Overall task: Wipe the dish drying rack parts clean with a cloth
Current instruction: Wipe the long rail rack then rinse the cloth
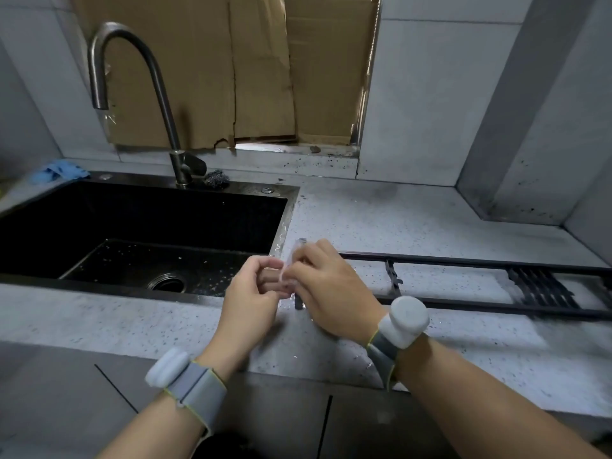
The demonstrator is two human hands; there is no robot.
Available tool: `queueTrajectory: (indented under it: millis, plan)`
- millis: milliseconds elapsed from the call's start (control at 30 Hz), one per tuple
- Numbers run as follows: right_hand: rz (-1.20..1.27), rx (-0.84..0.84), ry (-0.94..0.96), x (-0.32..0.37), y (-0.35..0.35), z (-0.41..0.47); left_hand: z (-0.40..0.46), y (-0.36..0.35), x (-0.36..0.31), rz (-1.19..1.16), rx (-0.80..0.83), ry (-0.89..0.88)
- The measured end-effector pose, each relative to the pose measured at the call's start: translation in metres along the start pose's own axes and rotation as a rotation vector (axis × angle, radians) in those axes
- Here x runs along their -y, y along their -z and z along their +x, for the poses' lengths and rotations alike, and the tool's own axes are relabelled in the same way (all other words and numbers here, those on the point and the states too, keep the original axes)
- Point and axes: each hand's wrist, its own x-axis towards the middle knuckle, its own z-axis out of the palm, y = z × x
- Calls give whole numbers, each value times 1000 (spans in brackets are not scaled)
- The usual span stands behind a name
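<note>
- The right hand [326,286] and the left hand [253,294] meet over the counter [414,223], just past the sink's right front corner. Both have their fingers curled and pinch a small clear part [295,251] between them. It is thin and see-through, and blur hides what exactly it is; it may be a fitting from the rack or a bit of wrapping.
- The right hand holds the piece from above with thumb and fingertips, while the left fingers curl in from the other side. This looks like a two-handed hold meant to steady or pull at something too small for one hand.
- A short dark stub [299,304] shows below the right palm, at the counter's wet patch. I cannot tell whether it joins the rack or touches the hands.
- The rack frame [477,283], long, black and flat, lies on the counter from just beside the right hand out to the right edge, with a slatted section [543,288] near its far end. Laid flat there, its bars are within easy reach for wiping.
- No cloth is in either hand. A blue cloth [59,172] sits crumpled at the counter's back left corner, beyond the sink [288,207], well apart from the rack, so wiping seems not yet begun on this piece.
- A steel scourer [217,178] rests at the foot of the tap [155,81], on the sink's back rim.
- Each wrist bears a grey band with a white puck [405,318].
</note>
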Motion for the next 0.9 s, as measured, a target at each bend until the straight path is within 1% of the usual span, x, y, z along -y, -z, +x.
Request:
queueTrajectory:
  millis: [33,100,167,267,333,400,500,567,600,633,700,733,767,833,867,900]
  plan:
    - [-8,5,65,2,0,-3,0,2,-1,-12,10,10]
    - [49,12,88,5,-1,-10,-1,5,-3,-29,35,28]
    - [169,-22,12,5,-2,-13,-2,7,-3,-40,43,37]
    - [326,-56,-170,3,-6,-8,0,6,-5,-9,32,35]
    - [324,-10,-296,3,-8,-2,0,5,-8,56,40,22]
    - [320,27,-376,3,-7,4,0,7,-10,132,55,14]
    - [257,41,-386,5,-1,11,-1,12,-9,228,68,24]
    - [200,25,-362,8,3,13,-2,15,-9,280,60,21]
    - [211,12,-387,9,4,15,-2,15,-10,298,53,8]
    - [283,-1,-455,12,6,15,-3,15,-11,312,49,-8]
    - [616,-48,-713,19,10,18,-5,13,-15,328,49,-34]
    - [751,-101,-817,20,13,18,-6,12,-16,325,48,-45]
    - [829,-167,-867,19,16,18,-7,10,-19,318,46,-63]
    - [916,-283,-875,11,30,16,-8,8,-23,330,48,-107]
    - [894,-308,-845,4,41,13,-8,8,-23,364,53,-137]
    - [820,-311,-796,-3,55,7,-9,8,-24,417,65,-175]
